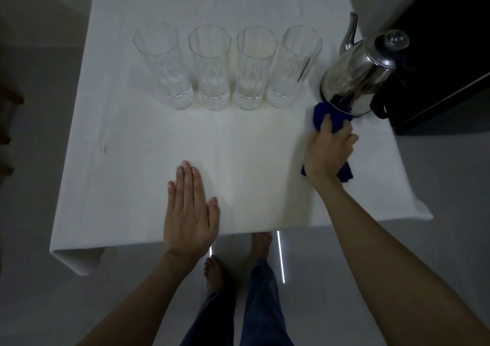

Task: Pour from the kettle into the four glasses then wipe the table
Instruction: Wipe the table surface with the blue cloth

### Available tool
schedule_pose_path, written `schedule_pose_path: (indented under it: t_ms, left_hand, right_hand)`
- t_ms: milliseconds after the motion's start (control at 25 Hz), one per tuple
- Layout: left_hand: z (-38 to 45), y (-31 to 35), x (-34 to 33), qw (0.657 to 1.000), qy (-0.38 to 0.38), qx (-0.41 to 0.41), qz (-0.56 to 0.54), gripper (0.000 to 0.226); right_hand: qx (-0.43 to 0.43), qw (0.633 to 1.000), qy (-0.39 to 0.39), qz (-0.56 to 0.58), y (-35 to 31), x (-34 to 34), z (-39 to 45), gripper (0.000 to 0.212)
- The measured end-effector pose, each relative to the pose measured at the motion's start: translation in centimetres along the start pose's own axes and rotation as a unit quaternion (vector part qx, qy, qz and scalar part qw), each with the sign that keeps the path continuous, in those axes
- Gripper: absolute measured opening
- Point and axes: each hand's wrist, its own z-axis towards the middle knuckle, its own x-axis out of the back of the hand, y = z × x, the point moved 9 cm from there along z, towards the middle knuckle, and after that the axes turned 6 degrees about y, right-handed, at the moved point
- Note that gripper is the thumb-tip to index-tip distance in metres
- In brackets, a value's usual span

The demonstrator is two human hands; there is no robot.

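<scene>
Several tall clear glasses [212, 67] stand in a row across the white-covered table [127, 160], each with a little water at the bottom. A steel kettle [358, 75] with a thin spout stands upright to their right. My right hand [330, 150] is shut on a blue cloth [323, 113], pressed on the table just in front of the kettle's base. My left hand [189, 210] lies flat, palm down, fingers together, near the table's front edge and holds nothing.
A black box-like object [437, 80] sits at the table's right rear, touching the kettle. The tablecloth hangs over the front corners. My bare feet [261, 247] and dark trousers show below the front edge.
</scene>
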Motion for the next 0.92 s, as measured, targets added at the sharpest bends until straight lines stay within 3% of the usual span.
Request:
schedule_pose_path:
  t_ms: [40,120,200,280,360,440,520,600,640,680,720,800,840,920]
  left_hand:
    - [0.0,0.0,0.0,1.000,0.000,0.002,-0.001,0.062]
    - [0.0,0.0,0.0,1.000,-0.003,0.004,-0.003,0.062]
    - [0.0,0.0,-0.1,1.000,-0.008,0.006,-0.005,0.063]
    - [0.0,-0.1,-0.2,1.000,-0.011,0.010,0.000,0.063]
    - [0.0,-0.1,-0.3,1.000,-0.015,0.016,-0.002,0.064]
    - [0.1,-0.1,-0.4,1.000,-0.018,0.019,-0.007,0.064]
    - [0.0,-0.2,-0.4,1.000,-0.025,0.018,-0.005,0.064]
    - [0.0,-0.1,-0.3,1.000,-0.026,0.009,-0.007,0.063]
    - [0.1,-0.1,-0.2,1.000,-0.024,0.005,-0.015,0.062]
    - [0.2,-0.1,-0.1,0.999,-0.023,0.006,-0.032,0.061]
    - [0.4,-0.3,0.1,0.998,-0.023,0.009,-0.052,0.061]
    - [1.0,-1.5,0.5,0.998,-0.017,0.018,-0.066,0.061]
    - [1.4,-2.6,0.7,0.998,-0.013,0.031,-0.058,0.061]
    - [2.1,-5.5,0.9,0.997,-0.012,0.072,-0.035,0.063]
  right_hand:
    - [0.047,0.999,-0.013,0.008,-1.6,-0.4,-0.2,0.046]
    - [0.220,0.973,-0.044,0.048,-4.2,-0.4,-1.6,0.044]
    - [0.320,0.946,-0.010,0.056,-3.5,0.7,-2.2,0.042]
    - [0.238,0.970,0.040,0.042,-1.5,1.5,-0.3,0.043]
    - [0.145,0.989,0.019,0.030,-1.1,0.3,0.6,0.044]
    - [0.166,0.985,-0.004,0.037,-2.7,-0.4,-0.2,0.044]
    - [0.301,0.950,-0.029,0.079,-4.9,-0.1,-2.4,0.045]
    - [0.460,0.877,-0.079,0.115,-5.7,0.5,-6.1,0.048]
    - [0.487,0.861,-0.084,0.117,-5.3,0.9,-6.6,0.048]
    - [0.464,0.877,-0.064,0.108,-4.5,1.1,-5.9,0.046]
    - [0.382,0.919,-0.029,0.094,-3.1,1.2,-4.1,0.045]
    - [0.144,0.988,0.025,0.054,0.1,1.1,-1.3,0.045]
    - [0.068,0.997,0.032,0.030,0.3,0.8,-1.3,0.045]
    - [0.032,0.999,0.030,0.007,-2.6,-0.2,-2.8,0.045]
